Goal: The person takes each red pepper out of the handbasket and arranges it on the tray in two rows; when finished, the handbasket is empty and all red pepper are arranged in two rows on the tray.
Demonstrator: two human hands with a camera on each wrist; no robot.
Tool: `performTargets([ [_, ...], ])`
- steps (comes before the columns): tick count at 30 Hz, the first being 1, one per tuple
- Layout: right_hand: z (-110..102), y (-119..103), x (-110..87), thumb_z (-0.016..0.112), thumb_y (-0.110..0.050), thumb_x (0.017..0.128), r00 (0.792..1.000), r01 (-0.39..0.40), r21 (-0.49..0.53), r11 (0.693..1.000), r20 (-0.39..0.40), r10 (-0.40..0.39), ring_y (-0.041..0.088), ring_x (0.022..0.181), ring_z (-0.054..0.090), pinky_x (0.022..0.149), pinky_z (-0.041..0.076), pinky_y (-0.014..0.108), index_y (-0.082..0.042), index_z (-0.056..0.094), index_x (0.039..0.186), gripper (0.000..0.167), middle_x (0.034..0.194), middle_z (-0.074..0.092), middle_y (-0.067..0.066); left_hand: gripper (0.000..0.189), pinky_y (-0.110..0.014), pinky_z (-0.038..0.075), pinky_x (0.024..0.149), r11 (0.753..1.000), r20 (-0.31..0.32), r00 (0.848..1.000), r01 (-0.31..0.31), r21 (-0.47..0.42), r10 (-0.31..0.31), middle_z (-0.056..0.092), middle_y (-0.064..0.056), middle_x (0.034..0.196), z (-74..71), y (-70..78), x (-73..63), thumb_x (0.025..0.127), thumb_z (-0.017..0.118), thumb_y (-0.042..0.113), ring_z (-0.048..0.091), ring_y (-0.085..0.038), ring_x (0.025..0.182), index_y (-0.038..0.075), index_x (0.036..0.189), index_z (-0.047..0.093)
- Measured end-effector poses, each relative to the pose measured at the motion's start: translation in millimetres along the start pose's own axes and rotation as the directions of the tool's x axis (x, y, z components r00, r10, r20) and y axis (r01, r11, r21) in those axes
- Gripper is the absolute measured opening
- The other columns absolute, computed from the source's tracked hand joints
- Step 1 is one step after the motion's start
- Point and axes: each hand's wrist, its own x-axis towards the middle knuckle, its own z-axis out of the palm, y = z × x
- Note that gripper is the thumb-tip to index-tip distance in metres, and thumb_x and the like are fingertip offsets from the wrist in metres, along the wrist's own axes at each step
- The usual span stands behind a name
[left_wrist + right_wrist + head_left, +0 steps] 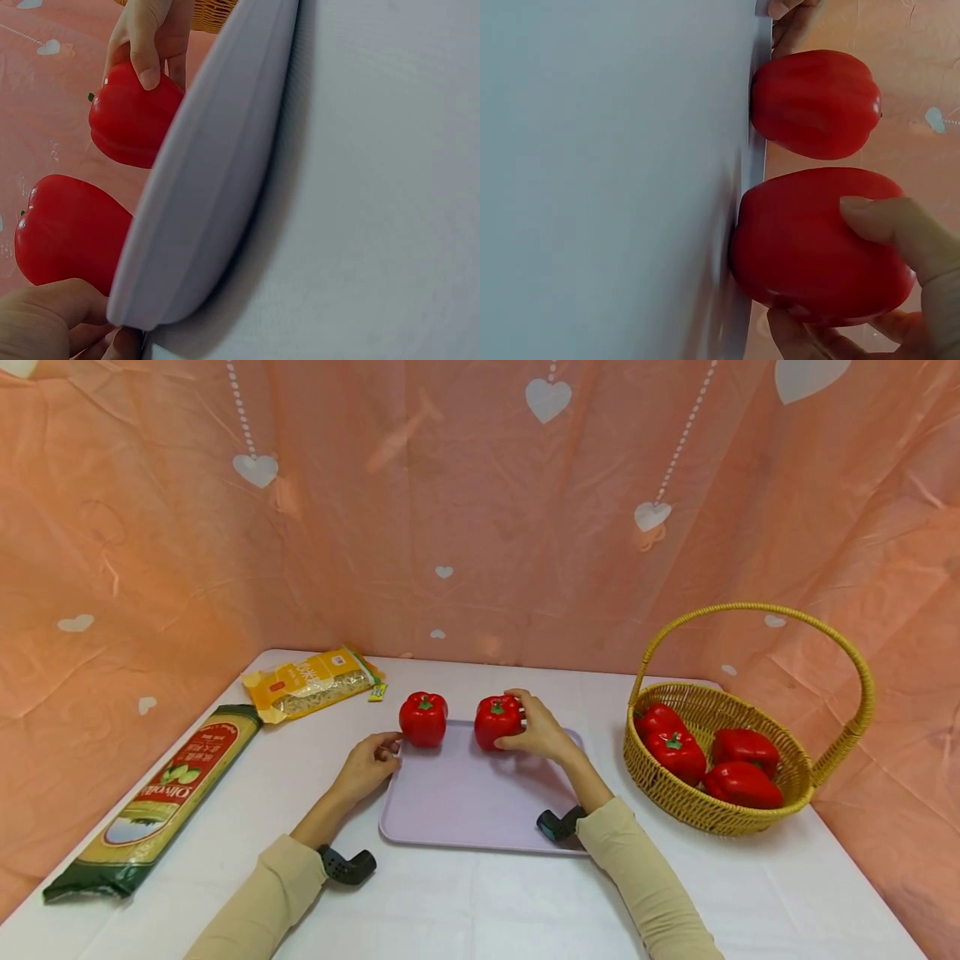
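A lilac tray (pixel 472 802) lies on the white table. At its far side, a red bell pepper with a green stem (pixel 495 723) is held by my right hand (pixel 542 733), thumb on one side and fingers on the other. In the right wrist view, that pepper (pixel 817 247) appears upright with its base against the tray. To its left, a second red bell pepper (pixel 423 720) stands upright near the tray's far left corner. Beside it, my left hand (pixel 369 767) pinches the tray's left rim; its fingertips are partly hidden in the left wrist view.
On the right stands a yellow wicker basket (pixel 675 797) with a tall handle and several red bell peppers inside. At the left lie a long green-and-red packet (pixel 168 789), a yellow bag of grain-like food (pixel 311 683) and a small yellow sachet (pixel 377 692). A peach curtain hangs behind.
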Motion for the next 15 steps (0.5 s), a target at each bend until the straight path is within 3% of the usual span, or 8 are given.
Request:
performTargets([
  [15, 5.2, 0.1, 1.4, 0.079, -0.015, 0.072, 1.000, -0.002, 0.006, 1.000, -0.010, 0.002, 0.034, 0.113, 0.051, 0.090, 0.047, 0.042, -0.005, 0.037, 0.137, 0.079, 0.128, 0.047, 0.017, 0.044, -0.020, 0.042, 0.062, 1.000, 0.008, 1.000, 0.015, -0.013, -0.015, 0.055, -0.019, 0.105, -0.3, 2.0, -1.5, 0.083, 0.059, -0.003, 0.049, -0.020, 0.080, -0.009, 0.125, 0.050],
])
